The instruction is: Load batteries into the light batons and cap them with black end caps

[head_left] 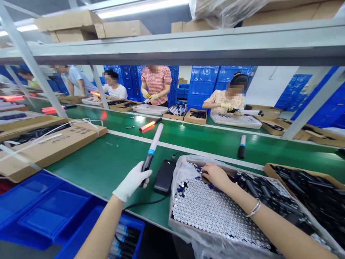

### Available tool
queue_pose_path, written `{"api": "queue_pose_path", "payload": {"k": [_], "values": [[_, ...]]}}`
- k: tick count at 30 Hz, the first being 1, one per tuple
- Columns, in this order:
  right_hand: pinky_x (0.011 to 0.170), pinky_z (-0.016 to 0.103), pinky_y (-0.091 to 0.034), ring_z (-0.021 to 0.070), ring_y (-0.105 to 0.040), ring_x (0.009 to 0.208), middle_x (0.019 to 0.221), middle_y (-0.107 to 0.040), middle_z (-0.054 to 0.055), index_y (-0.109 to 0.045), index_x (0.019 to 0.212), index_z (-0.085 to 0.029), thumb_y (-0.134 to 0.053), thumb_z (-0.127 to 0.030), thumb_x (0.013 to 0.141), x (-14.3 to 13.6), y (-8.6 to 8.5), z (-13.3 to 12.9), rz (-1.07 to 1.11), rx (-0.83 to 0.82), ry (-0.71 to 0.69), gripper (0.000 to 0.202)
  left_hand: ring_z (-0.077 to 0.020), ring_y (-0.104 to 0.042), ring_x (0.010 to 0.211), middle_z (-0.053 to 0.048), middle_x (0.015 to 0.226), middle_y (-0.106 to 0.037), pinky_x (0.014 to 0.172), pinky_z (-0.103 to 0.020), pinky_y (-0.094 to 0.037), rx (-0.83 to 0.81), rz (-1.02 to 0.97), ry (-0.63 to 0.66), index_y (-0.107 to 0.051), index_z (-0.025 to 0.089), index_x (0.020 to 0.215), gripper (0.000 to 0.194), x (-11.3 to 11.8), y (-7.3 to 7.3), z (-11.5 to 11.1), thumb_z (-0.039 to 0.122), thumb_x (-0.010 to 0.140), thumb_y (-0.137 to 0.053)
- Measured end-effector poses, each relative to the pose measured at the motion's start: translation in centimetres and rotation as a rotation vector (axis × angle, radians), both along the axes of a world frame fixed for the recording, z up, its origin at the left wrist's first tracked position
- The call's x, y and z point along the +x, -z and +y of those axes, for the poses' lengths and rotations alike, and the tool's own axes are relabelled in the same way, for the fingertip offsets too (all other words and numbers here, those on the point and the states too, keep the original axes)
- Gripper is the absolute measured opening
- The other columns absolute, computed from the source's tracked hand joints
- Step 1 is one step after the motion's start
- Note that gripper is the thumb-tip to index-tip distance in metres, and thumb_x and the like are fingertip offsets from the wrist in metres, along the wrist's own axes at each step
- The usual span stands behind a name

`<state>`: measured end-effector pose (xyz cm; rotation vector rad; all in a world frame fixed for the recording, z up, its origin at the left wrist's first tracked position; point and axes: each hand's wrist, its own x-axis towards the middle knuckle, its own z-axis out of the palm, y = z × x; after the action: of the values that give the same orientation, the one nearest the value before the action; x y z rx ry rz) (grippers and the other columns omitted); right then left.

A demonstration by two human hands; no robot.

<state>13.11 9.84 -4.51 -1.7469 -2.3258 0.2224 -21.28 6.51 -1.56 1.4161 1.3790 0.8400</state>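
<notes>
My left hand [132, 182], in a white glove, is wrapped round the black handle of a light stick [155, 139]. The stick tilts up and away, with a blue band below its pale, unlit tube. My bare right hand [216, 176] reaches into a plastic-lined box of batteries [207, 207], packed upright with silver ends showing. Its fingers curl down at the far edge of the rows; whatever they pinch is hidden. Black plastic handles [265, 192] lie over the right part of that box. Between my hands rests a black power bank [165, 175] with a cable.
A cardboard box of black parts [309, 194] stands at right. On the green conveyor [194, 135] lie a glowing red stick [150, 124] and an unlit stick [242, 146]. A strapped carton [59, 144] is at left, blue bins [54, 212] below. Several co-workers sit or stand opposite.
</notes>
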Motion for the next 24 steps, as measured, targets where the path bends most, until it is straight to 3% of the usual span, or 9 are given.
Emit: {"api": "queue_pose_path", "payload": {"k": [3, 6, 13, 16, 20, 22, 24], "values": [[0.096, 0.032, -0.048, 0.0221, -0.065, 0.104, 0.111, -0.071, 0.009, -0.076, 0.101, -0.018, -0.055, -0.018, 0.088, -0.4, -0.3, -0.2, 0.054, 0.011, -0.022, 0.026, -0.0077, -0.043, 0.045, 0.008, 0.054, -0.046, 0.045, -0.019, -0.035, 0.010, -0.211, 0.061, -0.044, 0.021, 0.096, 0.034, 3.1, -1.7, -1.9, 0.053, 0.087, -0.052], [0.093, 0.032, -0.050, 0.0215, -0.068, 0.098, 0.106, -0.073, 0.008, -0.077, 0.103, -0.019, -0.054, -0.020, 0.089, -0.8, -0.9, -0.5, 0.129, -0.003, -0.030, 0.027, -0.0067, -0.041, 0.044, 0.006, 0.055, -0.047, 0.043, -0.018, -0.034, -0.003, -0.384, 0.116, -0.046, 0.020, 0.088, 0.040, 6.8, -2.4, -2.9, 0.060, 0.089, -0.045], [0.080, 0.030, -0.053, 0.0195, -0.070, 0.081, 0.092, -0.076, 0.005, -0.079, 0.092, -0.018, -0.053, -0.027, 0.089, -2.1, -0.7, 0.3, 0.287, -0.011, 0.055, 0.028, -0.0067, -0.042, 0.043, 0.005, 0.054, -0.048, 0.040, -0.017, -0.034, -0.074, -0.634, 0.115, -0.050, 0.019, 0.087, 0.039, 12.6, -2.0, -3.1, 0.057, 0.086, -0.056], [0.079, 0.031, -0.054, 0.0205, -0.071, 0.077, 0.085, -0.076, 0.005, -0.080, 0.084, -0.017, -0.056, -0.022, 0.084, -1.3, -1.6, 0.2, 0.343, -0.005, 0.107, 0.024, -0.0061, -0.044, 0.045, 0.005, 0.059, -0.050, 0.042, -0.017, -0.037, -0.120, -0.778, 0.087, -0.049, 0.018, 0.088, 0.043, 14.4, -1.4, -3.2, 0.060, 0.083, -0.058], [0.083, 0.032, -0.058, 0.0223, -0.072, 0.088, 0.098, -0.075, 0.006, -0.079, 0.097, -0.018, -0.060, -0.028, 0.084, 0.3, -4.5, -4.4, 0.438, 0.058, 0.159, 0.025, -0.0065, -0.055, 0.058, 0.002, 0.075, -0.057, 0.051, -0.018, -0.044, -0.162, -0.957, -0.006, -0.051, 0.018, 0.094, 0.044, 16.2, -0.1, -3.9, 0.057, 0.079, -0.066], [0.081, 0.029, -0.060, 0.0197, -0.073, 0.089, 0.101, -0.075, 0.003, -0.078, 0.101, -0.022, -0.062, -0.032, 0.085, 0.0, -5.7, -8.0, 0.520, 0.142, 0.095, 0.024, -0.0078, -0.058, 0.062, 0.001, 0.077, -0.059, 0.057, -0.019, -0.047, -0.189, -1.004, -0.026, -0.055, 0.018, 0.098, 0.042, 16.9, 0.3, -4.4, 0.053, 0.078, -0.068], [0.082, 0.025, -0.060, 0.0157, -0.073, 0.089, 0.098, -0.075, 0.000, -0.078, 0.099, -0.025, -0.061, -0.027, 0.087, -1.1, -6.3, -11.2, 0.525, 0.308, -0.032, 0.020, -0.0097, -0.061, 0.069, -0.001, 0.080, -0.064, 0.066, -0.021, -0.051, -0.174, -1.046, -0.048, -0.059, 0.019, 0.105, 0.039, 17.5, 0.3, -4.8, 0.046, 0.080, -0.070]]}}
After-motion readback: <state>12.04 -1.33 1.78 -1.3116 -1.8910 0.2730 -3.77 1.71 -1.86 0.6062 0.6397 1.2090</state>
